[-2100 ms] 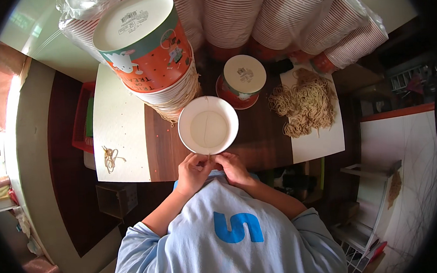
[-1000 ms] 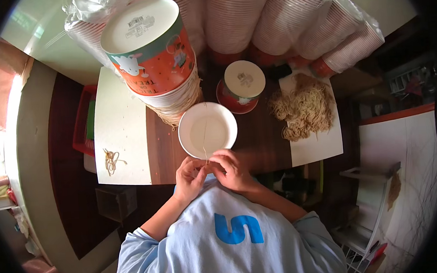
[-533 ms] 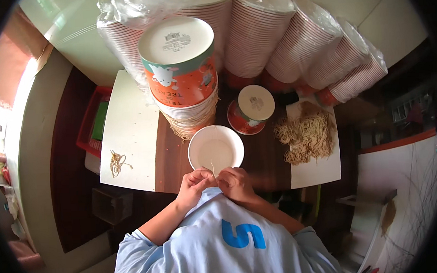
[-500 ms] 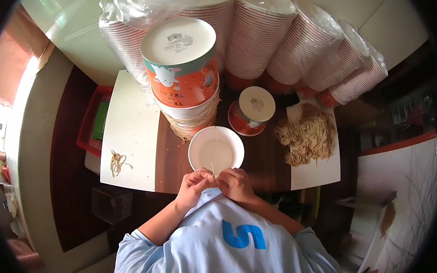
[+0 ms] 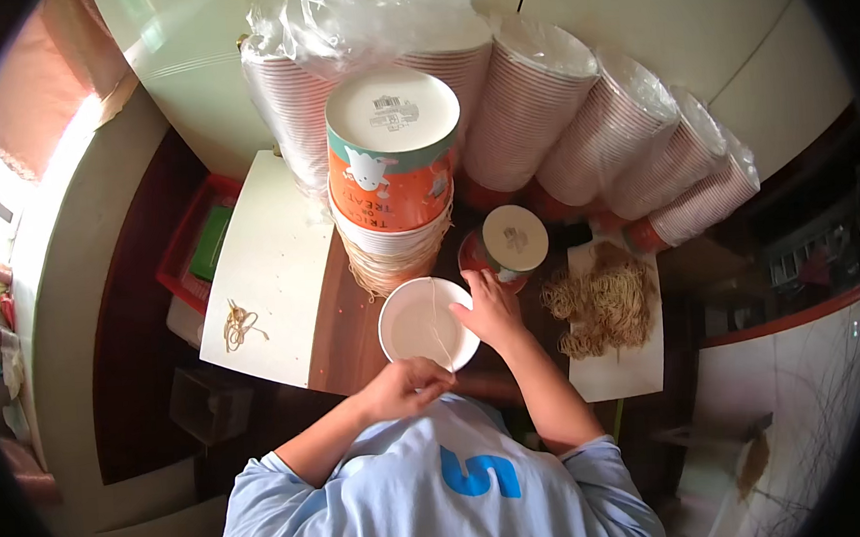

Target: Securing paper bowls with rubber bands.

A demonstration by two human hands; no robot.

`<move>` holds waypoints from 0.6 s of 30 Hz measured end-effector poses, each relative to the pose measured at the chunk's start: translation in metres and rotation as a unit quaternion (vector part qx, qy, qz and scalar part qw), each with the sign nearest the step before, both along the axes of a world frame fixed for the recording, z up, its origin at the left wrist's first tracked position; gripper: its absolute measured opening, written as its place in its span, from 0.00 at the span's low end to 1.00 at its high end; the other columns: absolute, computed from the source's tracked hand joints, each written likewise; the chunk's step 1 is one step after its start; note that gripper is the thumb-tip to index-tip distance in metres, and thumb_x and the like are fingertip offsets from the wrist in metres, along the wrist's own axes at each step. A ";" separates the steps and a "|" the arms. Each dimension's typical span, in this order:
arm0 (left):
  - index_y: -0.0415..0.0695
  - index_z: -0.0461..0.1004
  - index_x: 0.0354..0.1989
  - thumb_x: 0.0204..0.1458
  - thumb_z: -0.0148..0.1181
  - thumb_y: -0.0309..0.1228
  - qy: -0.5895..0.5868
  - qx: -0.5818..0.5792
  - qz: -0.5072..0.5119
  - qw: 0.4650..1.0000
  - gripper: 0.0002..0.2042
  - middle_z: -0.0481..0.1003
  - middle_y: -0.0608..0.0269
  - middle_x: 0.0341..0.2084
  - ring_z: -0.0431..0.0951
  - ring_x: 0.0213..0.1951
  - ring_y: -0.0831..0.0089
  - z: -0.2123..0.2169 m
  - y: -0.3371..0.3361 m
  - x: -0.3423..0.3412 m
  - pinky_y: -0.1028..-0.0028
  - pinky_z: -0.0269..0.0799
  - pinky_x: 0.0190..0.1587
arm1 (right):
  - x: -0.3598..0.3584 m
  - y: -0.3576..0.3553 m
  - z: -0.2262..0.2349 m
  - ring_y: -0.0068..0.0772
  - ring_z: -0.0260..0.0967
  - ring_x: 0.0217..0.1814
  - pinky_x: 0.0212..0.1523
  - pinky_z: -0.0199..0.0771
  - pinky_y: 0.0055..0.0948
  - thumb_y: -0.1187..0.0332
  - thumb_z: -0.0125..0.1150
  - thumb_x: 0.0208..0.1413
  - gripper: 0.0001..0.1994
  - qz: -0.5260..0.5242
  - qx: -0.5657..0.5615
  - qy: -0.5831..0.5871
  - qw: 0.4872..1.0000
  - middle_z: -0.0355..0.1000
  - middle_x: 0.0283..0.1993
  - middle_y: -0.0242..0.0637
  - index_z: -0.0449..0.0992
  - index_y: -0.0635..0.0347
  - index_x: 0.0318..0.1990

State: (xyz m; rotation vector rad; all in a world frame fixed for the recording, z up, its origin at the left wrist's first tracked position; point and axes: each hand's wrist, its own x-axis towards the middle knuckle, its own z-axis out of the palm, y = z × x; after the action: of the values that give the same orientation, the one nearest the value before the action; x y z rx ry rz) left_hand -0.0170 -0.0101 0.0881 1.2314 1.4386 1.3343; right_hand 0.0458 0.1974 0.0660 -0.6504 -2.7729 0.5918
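A white-lined paper bucket (image 5: 406, 319) stands at the front of the brown table, its open mouth facing up toward me. A thin cord (image 5: 440, 329) runs from its far rim across the opening toward my left hand (image 5: 405, 388). That hand is closed at the near rim, pinching the cord's end. My right hand (image 5: 495, 311) grips the bucket's right side, thumb at the rim and fingers outside. Just beyond it an upturned smaller paper cup (image 5: 515, 239) rests with its pale base up.
A stack of upturned orange buckets (image 5: 391, 187) with cords around it stands behind. Plastic-wrapped stacks of white-rimmed buckets (image 5: 528, 100) line the back. Tangled cords (image 5: 604, 302) lie on a right-hand board, a few more (image 5: 240, 325) on the left one. A red crate (image 5: 192, 239) sits at left.
My right hand has left the cord near my left hand and moved forward and right onto the bucket's side. My left hand still pinches the cord. The whole view has shifted slightly.
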 end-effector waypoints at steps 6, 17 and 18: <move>0.42 0.76 0.31 0.43 0.59 0.25 0.199 0.130 0.009 0.971 0.06 0.75 0.58 0.28 0.74 0.33 0.61 0.039 -0.006 0.004 0.67 0.69 0.39 | 0.000 0.020 -0.017 0.51 0.71 0.37 0.37 0.70 0.42 0.69 0.54 0.48 0.06 0.072 -0.053 -0.083 0.993 0.72 0.33 0.48 0.72 0.64 0.30; 0.48 0.21 0.66 0.41 0.60 0.61 -0.141 0.206 0.112 0.962 0.58 0.42 0.51 0.65 0.45 0.66 0.58 0.110 -0.033 -0.028 0.57 0.41 0.64 | 0.046 -0.013 0.168 0.45 0.71 0.41 0.42 0.70 0.36 0.72 0.55 0.49 0.16 0.144 0.104 0.372 0.911 0.73 0.45 0.47 0.73 0.66 0.46; 0.48 0.22 0.66 0.39 0.63 0.59 -0.109 0.252 0.151 0.950 0.60 0.42 0.51 0.65 0.44 0.66 0.58 0.119 -0.029 -0.035 0.57 0.41 0.64 | 0.037 -0.012 0.180 0.45 0.71 0.42 0.43 0.69 0.37 0.72 0.54 0.49 0.16 0.175 0.108 0.388 0.899 0.72 0.47 0.48 0.72 0.67 0.47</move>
State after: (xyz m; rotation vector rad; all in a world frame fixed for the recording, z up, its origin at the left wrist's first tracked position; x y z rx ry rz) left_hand -0.0523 -0.0388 0.2073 1.1504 1.1952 2.0745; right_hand 0.0825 0.1854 0.2464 0.1394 -2.1326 0.4583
